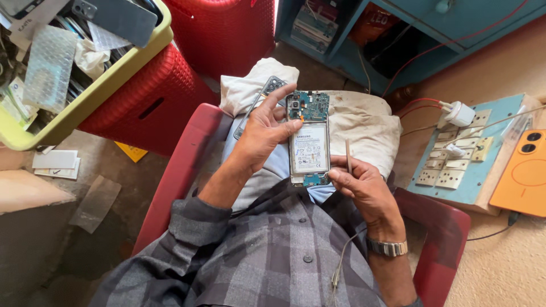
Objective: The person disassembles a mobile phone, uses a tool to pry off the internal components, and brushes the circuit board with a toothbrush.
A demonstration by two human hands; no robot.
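- The left hand [267, 133] has its grip clamped on an opened phone [309, 139], held over the lap; the right hand [364, 190] pinches a thin tool [348, 156] beside it.
- Back cover [261, 96] is off; battery and board remain in place.
- Far left, a yellow-green bin [108, 79] holds phone parts and bubble wrap.

Opened phone [309, 145] on lap between both hands — basket [74, 96] far left, switchboard [460, 159] right, cupboard [398, 34] behind.

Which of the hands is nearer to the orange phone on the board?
Right. The right hand, pinching a thin tool, sits closer to the orange phone; the left hand is farther.
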